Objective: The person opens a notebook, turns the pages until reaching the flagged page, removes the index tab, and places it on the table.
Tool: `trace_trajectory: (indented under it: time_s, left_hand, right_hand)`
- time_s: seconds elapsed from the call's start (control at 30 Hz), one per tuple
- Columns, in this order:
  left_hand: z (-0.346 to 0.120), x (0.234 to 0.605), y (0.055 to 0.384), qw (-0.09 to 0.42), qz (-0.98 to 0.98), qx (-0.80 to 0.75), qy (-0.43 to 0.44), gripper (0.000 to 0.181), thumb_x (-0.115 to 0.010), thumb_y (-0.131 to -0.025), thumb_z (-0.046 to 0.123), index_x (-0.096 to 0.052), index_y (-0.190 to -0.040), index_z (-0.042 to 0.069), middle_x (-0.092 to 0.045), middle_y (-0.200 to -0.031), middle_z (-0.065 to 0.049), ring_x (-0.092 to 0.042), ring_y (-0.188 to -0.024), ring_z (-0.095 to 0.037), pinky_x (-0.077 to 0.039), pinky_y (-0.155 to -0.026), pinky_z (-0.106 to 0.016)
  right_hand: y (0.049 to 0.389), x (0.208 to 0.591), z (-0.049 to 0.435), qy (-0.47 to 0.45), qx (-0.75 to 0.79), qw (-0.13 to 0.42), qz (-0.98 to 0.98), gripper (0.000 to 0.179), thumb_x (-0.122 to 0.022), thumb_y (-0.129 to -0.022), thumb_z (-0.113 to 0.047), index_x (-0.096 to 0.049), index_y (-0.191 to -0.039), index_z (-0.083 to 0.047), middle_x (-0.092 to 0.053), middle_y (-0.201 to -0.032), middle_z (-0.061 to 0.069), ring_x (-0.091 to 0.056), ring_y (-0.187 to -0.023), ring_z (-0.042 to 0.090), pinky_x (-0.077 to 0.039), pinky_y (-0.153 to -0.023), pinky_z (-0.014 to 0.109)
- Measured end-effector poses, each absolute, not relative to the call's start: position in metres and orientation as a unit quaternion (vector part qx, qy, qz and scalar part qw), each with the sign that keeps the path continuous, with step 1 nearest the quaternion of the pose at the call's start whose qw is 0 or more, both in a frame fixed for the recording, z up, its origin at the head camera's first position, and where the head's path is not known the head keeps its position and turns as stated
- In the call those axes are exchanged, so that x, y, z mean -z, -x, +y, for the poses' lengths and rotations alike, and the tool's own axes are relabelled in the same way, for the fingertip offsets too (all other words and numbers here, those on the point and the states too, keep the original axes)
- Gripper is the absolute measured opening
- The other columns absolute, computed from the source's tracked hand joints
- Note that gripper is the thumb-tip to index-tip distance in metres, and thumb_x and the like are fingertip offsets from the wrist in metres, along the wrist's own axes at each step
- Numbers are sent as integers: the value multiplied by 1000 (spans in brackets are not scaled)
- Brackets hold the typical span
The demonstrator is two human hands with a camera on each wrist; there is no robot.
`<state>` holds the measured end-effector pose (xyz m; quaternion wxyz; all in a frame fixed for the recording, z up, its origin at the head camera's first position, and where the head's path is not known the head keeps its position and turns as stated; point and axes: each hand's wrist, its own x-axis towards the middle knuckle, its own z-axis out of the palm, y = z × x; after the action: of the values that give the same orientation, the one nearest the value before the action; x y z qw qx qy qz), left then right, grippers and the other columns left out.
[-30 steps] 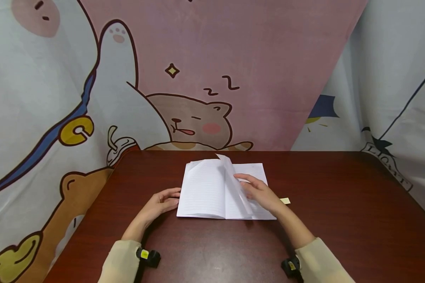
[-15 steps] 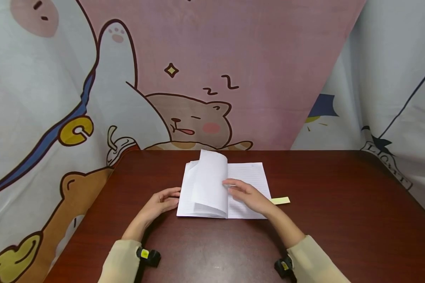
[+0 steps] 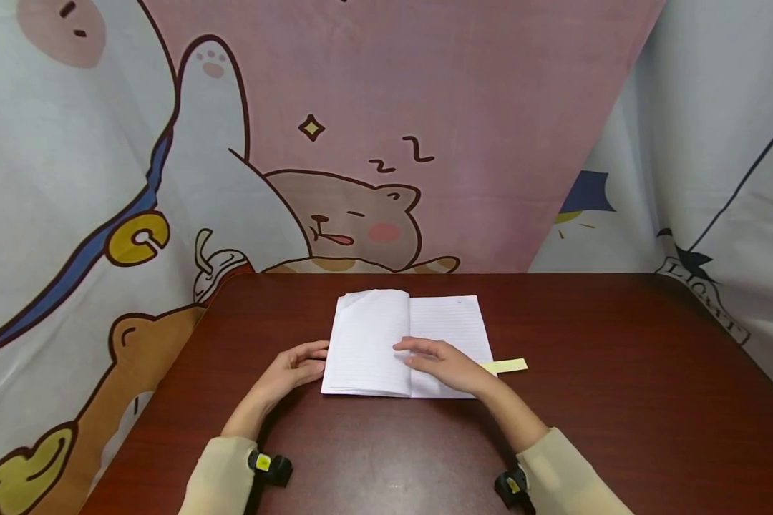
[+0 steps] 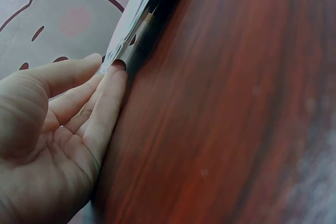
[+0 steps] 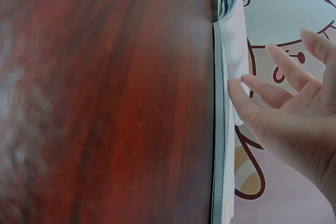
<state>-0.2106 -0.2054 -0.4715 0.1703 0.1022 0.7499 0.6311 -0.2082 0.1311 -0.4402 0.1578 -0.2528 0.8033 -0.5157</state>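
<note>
An open lined notebook lies on the brown table, white pages on both sides. My left hand rests at its left edge; in the left wrist view its loosely extended fingertips meet the page edges and the dark cover. Over the middle fold is my right hand, with fingers spread and fingertips just past the fold above the left page. In the right wrist view that hand has a fingertip against the right-hand pages. A pale yellow paper strip sticks out from the notebook's right side, partly hidden by the hand.
The dark red-brown table extends around the notebook. Behind it hangs a cartoon-printed cloth in pink and white. A small black wrist camera sits at the left cuff, another wrist camera at the right.
A page has turned from the right side across to the left and now lies flat. The right hand has moved left to the fold; the left hand has stayed put.
</note>
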Motion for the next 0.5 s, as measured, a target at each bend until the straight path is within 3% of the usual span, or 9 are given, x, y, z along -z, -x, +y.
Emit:
trace_trajectory:
  time_s: [0.23,0.5]
  left_hand:
    - [-205,471,210,170,752,-629,-100,53,-61,-98,8,-44,-146,-3,-51,-138,-30,-64,-103,-2,-55,-90,-19]
    - [-206,472,211,170,754,-626,-99,52,-61,-98,9,-44,-147,-3,-51,-139,-30,-64,-104,-3,-55,-91,-20]
  right_hand:
    - [207,441,131,243,501,169,813,50,-58,-100,-32,-52,-144,-7,-46,-153,17,-41,-141,43,-36,-115,58]
    - [208,439,133,239,513,157,810,52,-61,-99,-30,-51,-144,-6,-49,-151,15,-42,-141,40,-36,-115,56]
